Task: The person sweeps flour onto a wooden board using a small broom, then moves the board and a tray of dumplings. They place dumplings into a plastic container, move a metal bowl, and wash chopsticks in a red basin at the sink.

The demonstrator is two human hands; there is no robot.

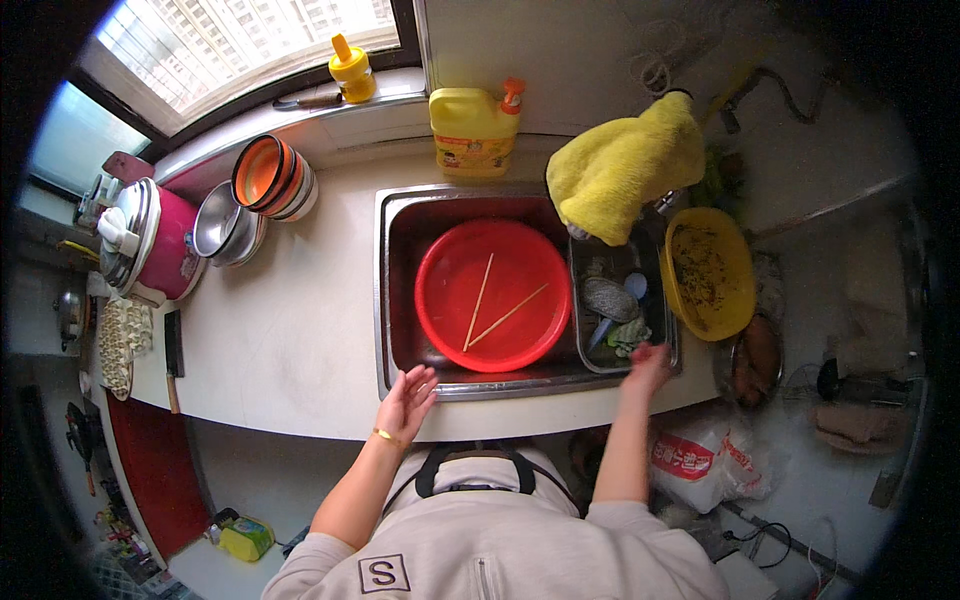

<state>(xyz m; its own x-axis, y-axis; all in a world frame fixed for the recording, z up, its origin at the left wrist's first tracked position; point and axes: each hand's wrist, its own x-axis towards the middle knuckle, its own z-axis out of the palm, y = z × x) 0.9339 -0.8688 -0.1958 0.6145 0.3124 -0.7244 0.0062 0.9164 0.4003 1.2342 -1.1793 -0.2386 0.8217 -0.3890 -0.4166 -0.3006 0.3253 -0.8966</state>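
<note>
My left hand (407,402) is held palm up, fingers apart and empty, over the sink's front left rim. My right hand (649,367) reaches over the front right corner of a small tray (622,367) in the sink; it is blurred, close beside a green cloth (629,337). In that tray also lie a grey scrubber (610,299) and a blue-handled utensil (635,285). A round red plastic basin (450,300) stands in the steel sink (405,217) between my hands, with two chopsticks (480,301) lying in it in a V shape.
A yellow towel (626,172) hangs over the faucet area. Right of the sink stands a yellow basin (742,270) with dark bits. Behind is a yellow jug (472,131). To the left are stacked bowls (262,174), metal bowls (221,225), a pink cooker (169,244) and a cleaver (173,345).
</note>
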